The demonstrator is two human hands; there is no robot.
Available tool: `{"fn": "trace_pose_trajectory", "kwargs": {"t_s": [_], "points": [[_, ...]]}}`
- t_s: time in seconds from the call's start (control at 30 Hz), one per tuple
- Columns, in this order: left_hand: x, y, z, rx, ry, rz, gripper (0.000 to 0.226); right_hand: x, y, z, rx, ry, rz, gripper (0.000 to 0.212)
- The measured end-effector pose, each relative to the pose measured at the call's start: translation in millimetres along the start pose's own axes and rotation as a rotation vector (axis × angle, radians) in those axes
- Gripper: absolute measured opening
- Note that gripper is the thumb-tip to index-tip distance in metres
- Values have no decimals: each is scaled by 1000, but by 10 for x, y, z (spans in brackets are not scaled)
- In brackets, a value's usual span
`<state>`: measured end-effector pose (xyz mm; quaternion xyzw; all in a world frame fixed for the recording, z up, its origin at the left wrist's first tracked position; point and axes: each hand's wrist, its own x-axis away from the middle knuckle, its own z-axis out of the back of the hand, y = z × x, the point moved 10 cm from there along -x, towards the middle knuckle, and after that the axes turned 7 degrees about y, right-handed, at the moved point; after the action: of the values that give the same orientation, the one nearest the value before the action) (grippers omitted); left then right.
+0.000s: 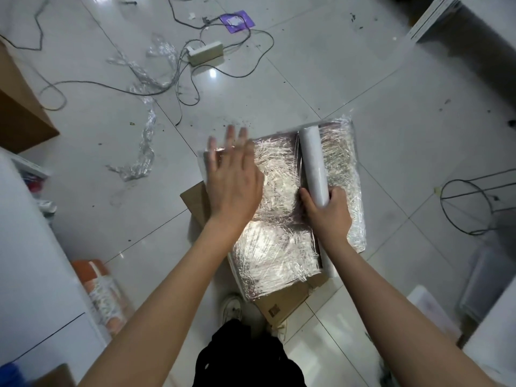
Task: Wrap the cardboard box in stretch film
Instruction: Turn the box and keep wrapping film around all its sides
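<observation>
Cardboard box (282, 196), already skinned in shiny, wrinkled stretch film over its whole top face, sits in front of me above the tiled floor (349, 79), resting on a flattened piece of brown cardboard (282, 303) that pokes out at its near and left edges. My left hand (234, 185) lies flat on the left part of the wrapped top, fingers straight and spread, reaching toward the far left corner; that grip is fully open and holds nothing, only pressing on the film. My right hand (328, 210) has its grip curled round the near end of the film roll (314, 166), thumb on the left side, fingers round the right. The roll lies lengthwise on the box top, right of the middle, pointing away from me, with a sheet of film running from it down onto the box.

On the floor beyond the box, scraps of crumpled film (145, 152) trail to the left, near a white power strip (206, 53) with tangled cables. A purple card (237, 20) lies farther off. A brown carton (19, 107) stands at the left edge. One white shoe (231, 307) shows below the box.
</observation>
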<state>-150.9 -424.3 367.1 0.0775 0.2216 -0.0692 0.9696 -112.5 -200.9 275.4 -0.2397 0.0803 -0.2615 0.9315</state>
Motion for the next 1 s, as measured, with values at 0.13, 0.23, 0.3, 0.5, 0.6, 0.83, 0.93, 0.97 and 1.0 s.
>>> {"fn": "trace_pose_trajectory", "kwargs": {"t_s": [0.13, 0.23, 0.3, 0.5, 0.6, 0.83, 0.93, 0.97, 1.0], "points": [[405, 703, -422, -103, -183, -407, 70, 46, 179, 40, -13, -12, -9, 53], [617, 705, -589, -118, -216, -437, 71, 67, 218, 36, -40, -24, 10, 52], [580, 647, -605, -108, -176, -428, 73, 64, 180, 34, -57, -29, 15, 54], [436, 514, -661, -92, -197, -415, 73, -44, -26, 29, -153, -150, 56, 59], [386, 531, -666, -96, -215, -409, 71, -132, -73, 9, -147, -216, 96, 56], [939, 957, -291, -51, 15, -286, 54, -125, -48, -18, -97, -259, 130, 61], [1358, 1118, -381, -26, -5, -180, 58, -137, -57, -39, -87, -255, 141, 67], [1457, 1106, -417, -18, -3, -105, 58, -141, -60, -44, -86, -253, 143, 68], [1535, 1075, -451, -7, 1, -19, 58, -141, -59, -51, -85, -250, 143, 68]]}}
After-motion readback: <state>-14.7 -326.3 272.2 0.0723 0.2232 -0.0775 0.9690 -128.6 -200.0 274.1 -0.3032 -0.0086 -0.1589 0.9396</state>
